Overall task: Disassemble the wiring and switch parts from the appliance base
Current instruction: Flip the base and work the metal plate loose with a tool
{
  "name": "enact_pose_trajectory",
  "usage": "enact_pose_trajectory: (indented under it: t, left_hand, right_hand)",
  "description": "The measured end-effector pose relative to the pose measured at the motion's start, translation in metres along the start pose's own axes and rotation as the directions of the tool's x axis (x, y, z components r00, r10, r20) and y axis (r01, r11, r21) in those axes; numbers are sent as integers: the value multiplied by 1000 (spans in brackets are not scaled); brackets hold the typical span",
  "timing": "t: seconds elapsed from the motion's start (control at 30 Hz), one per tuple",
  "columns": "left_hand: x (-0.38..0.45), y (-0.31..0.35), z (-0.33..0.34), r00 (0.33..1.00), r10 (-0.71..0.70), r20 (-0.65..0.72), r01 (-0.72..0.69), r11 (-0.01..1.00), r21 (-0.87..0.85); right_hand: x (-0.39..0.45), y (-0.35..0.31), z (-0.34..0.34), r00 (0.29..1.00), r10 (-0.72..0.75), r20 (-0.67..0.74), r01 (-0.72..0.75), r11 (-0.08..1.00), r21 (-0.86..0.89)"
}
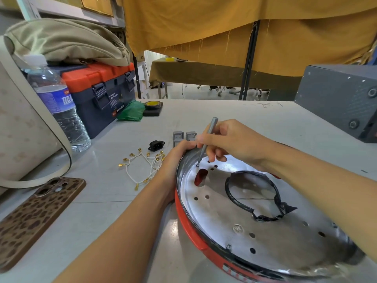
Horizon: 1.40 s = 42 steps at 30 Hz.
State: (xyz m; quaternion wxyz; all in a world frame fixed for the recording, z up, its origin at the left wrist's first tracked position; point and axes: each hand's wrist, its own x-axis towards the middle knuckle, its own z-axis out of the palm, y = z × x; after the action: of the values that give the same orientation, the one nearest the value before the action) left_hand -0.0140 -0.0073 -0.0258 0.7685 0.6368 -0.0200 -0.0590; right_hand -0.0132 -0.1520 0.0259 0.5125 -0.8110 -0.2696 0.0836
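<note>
Screwdriver [207,139] pinched in our right hand [230,139], tip on a screw [197,165] in the appliance base [255,217] on the desk [122,211]; our left hand [179,154] grips its rim. Removed wires [142,166] and switches [184,136] lie just beyond.

Single head view, looking forward and down, close over the table [224,111]

A pale grey worktable [224,111] stands beneath hanging mustard cloth [224,27], with another cloth-covered table [204,72] behind.
</note>
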Motion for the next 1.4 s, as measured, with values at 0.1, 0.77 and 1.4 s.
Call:
enact_pose_trajectory:
  t: [0.1, 0.77, 1.4]
  left_hand:
    - [-5, -3, 0, 999, 41, 16, -41, 999, 12]
    - [-7, 23, 21, 993, -68, -96, 90, 964, 248]
    - [-13, 4, 3, 998, 22, 60, -22, 1000, -4]
  right_hand:
    - [1, 0, 5, 998, -13, -53, 11, 999, -37]
    - [-3, -10, 1, 998, -11, 57, 29, 948, -316]
    - [0, -6, 7, 995, -36, -91, 11, 967, -254]
